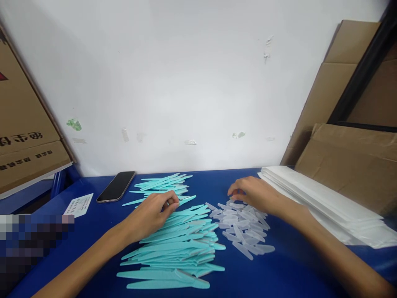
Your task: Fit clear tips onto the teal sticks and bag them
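Observation:
My left hand [156, 213] is closed in a pinch on a teal eyebrow razor [187, 200], whose end sticks out to the right of the fingertips. Beneath and in front of this hand lies a long pile of similar teal razors [182, 244]. A smaller group of teal razors [164, 182] is spread behind it. My right hand [252, 192] hovers at the back of a heap of translucent plastic blade caps [242, 225], fingers curled and closed; whatever is between them is hidden.
At the back left lie a dark phone [117, 187] and a white printed card [80, 205] on the blue table [248, 277]. White flat sheets or bags [322, 203] are stacked at right. Cardboard boxes [27, 124] stand left, with more cardboard [350, 161] right. A white wall [186, 82] closes the back.

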`<state>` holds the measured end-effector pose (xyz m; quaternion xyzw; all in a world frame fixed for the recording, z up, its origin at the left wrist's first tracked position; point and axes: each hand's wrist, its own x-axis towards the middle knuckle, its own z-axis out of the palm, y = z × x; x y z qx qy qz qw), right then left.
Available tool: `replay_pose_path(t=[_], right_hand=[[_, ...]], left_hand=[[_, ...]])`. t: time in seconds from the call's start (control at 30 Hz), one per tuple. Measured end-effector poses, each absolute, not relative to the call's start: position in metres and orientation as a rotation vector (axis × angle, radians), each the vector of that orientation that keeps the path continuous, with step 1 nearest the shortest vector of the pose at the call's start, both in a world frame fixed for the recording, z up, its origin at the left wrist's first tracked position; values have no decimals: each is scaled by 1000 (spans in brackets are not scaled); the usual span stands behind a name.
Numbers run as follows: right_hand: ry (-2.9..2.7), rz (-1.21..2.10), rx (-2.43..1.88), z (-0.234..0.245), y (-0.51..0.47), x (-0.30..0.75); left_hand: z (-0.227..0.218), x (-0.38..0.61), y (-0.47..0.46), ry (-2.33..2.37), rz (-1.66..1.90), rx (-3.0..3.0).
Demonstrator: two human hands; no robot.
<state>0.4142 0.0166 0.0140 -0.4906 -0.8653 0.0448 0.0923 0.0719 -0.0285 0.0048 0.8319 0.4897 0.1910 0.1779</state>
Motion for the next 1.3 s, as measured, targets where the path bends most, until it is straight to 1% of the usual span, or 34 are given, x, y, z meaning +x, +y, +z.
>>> replay_pose_path(t=[0.43, 0.77, 0.9, 1.0, 1.1, 1.3], right_hand=[[-2624, 219, -1433, 6, 17, 409], [-2627, 165, -1397, -1, 18, 412], [-2556, 133, -1384, 4, 16, 408], [-2475, 141, -1294, 10, 7, 399], [-2416, 139, -1116, 15, -6, 384], [-2325, 74, -927, 10, -20, 363]], left_hand=[[6, 69, -27, 1400, 558, 2323], [4, 70, -27, 1414, 558, 2343], [4, 70, -27, 1421, 596, 2358], [5, 71, -28, 1424, 658, 2381], [5, 73, -30, 1411, 731, 2400], [7, 79, -36, 1312, 765, 2427]])
